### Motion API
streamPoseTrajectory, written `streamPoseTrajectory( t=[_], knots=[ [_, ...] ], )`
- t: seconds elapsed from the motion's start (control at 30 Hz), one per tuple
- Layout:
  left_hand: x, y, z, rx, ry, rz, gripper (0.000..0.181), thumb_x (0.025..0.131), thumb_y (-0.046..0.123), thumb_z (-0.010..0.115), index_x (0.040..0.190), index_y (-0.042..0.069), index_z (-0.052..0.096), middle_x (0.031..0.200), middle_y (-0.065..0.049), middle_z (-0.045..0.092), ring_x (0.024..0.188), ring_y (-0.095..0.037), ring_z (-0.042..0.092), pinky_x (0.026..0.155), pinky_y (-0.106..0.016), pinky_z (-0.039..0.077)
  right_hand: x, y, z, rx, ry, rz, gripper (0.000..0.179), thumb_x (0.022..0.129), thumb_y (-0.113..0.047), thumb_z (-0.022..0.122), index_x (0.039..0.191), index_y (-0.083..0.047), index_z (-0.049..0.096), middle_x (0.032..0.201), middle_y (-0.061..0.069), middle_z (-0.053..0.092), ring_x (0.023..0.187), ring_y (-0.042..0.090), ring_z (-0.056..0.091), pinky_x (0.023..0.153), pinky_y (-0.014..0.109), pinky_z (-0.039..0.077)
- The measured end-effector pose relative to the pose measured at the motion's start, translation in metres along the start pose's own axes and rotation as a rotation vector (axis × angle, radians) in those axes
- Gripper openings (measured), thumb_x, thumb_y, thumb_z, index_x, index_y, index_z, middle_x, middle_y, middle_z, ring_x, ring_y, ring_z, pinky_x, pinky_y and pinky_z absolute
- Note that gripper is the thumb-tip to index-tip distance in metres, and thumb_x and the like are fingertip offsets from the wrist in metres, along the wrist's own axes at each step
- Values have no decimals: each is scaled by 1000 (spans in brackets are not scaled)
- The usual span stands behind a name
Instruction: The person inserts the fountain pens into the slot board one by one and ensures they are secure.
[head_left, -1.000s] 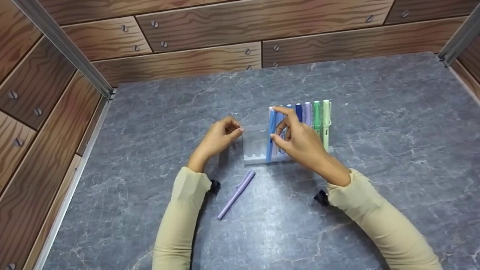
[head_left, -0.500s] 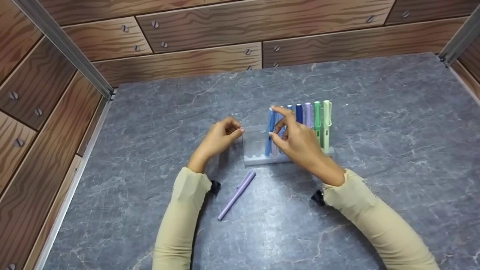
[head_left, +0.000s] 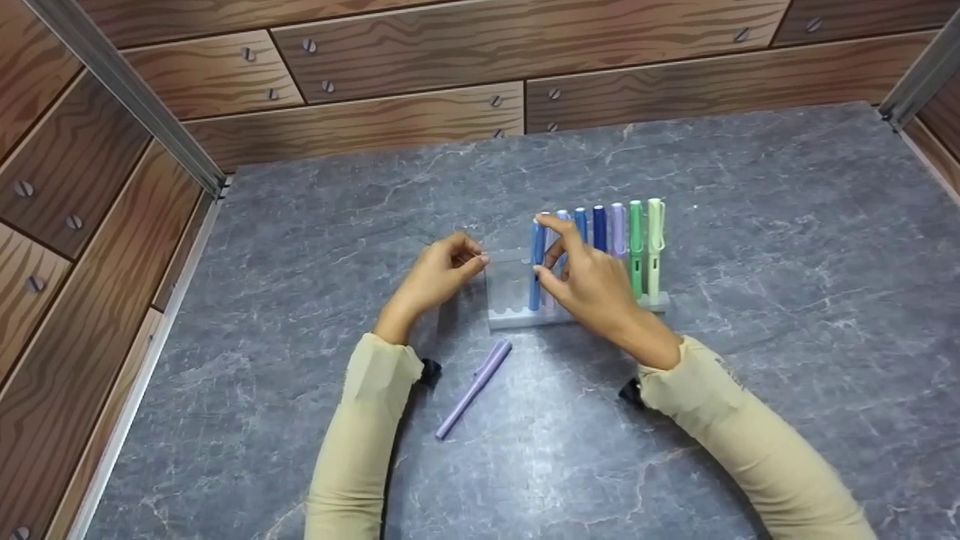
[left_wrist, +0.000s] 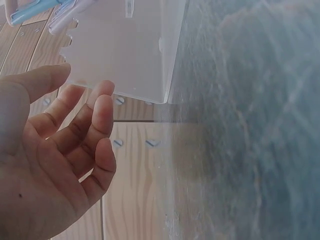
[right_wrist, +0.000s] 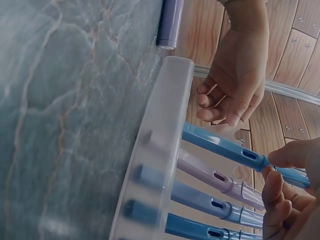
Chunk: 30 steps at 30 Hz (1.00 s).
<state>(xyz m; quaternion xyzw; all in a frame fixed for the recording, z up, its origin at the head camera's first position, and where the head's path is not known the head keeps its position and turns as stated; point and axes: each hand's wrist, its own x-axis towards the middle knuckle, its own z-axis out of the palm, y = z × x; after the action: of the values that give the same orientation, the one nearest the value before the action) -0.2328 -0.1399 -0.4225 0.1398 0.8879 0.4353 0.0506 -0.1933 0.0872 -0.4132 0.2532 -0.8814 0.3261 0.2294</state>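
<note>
My right hand (head_left: 596, 281) pinches a blue pen (head_left: 535, 289) between thumb and fingers, holding it nearly upright at a clear plastic pen stand (head_left: 517, 322). In the right wrist view, the lower end of the blue pen (right_wrist: 220, 144) meets the edge of the stand's frosted ledge (right_wrist: 172, 85). My left hand (head_left: 442, 271) pinches the stand's left side edge with thumb and fingertips. Several pens stand in a row to the right, including a dark blue pen (head_left: 599, 225), a green pen (head_left: 636, 225) and a pale green pen (head_left: 655, 225); my right hand hides some partly.
One purple pen (head_left: 474, 391) lies slantwise on the grey marbled table (head_left: 360, 232), in front of the stand. Notches (head_left: 510, 310) show in the stand's left part. Wood-patterned walls (head_left: 412, 52) enclose the back and sides.
My right hand has shifted slightly left with the blue pen. The pen is straighter, and its lower end has risen from in front of the ledge to the notches. My left hand stays put.
</note>
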Motion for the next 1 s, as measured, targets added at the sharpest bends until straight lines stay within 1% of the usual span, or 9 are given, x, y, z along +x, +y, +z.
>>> streamPoseTrajectory(
  t=[0.3, 0.47, 0.6, 0.77, 1.0],
  knots=[
    [1, -1, 1, -4, -10, -2, 22, 94, 24, 63, 103, 4, 63, 99, -11, 68, 86, -20, 60, 77, -29, 48, -1, 0, 4, 7, -30, 14, 58, 85, -10, 69, 136, -9, 42, 78, 4, 64, 50, 8, 39, 45, 24, 32],
    [0, 0, 1, -6, -4, 4, 21, 94, 23, 63, 103, 3, 63, 98, -11, 68, 85, -20, 60, 76, -29, 47, 1, -1, 5, -3, -50, 33, 59, 86, -9, 69, 138, -9, 42, 78, 4, 64, 50, 8, 39, 45, 25, 33],
    [1, 0, 0, -4, -5, 11, 22, 94, 23, 63, 103, 3, 63, 99, -12, 68, 86, -21, 61, 78, -31, 48, 2, -2, 6, -15, -69, 49, 59, 86, -9, 69, 138, -9, 42, 77, 3, 64, 49, 9, 40, 45, 26, 34],
    [1, 0, 0, -5, -12, 15, 22, 95, 23, 62, 104, 3, 63, 99, -11, 69, 87, -21, 62, 78, -31, 49, 3, -2, 7, -27, -76, 59, 59, 85, -10, 69, 138, -9, 43, 77, 3, 65, 50, 10, 41, 45, 28, 35],
    [0, -1, 0, 7, -7, 20, 22, 95, 24, 62, 103, 4, 63, 97, -10, 68, 82, -17, 60, 74, -28, 47, 3, -2, 7, -39, -87, 73, 60, 85, -11, 69, 140, -8, 42, 77, 2, 65, 51, 10, 41, 46, 28, 36]
  ],
)
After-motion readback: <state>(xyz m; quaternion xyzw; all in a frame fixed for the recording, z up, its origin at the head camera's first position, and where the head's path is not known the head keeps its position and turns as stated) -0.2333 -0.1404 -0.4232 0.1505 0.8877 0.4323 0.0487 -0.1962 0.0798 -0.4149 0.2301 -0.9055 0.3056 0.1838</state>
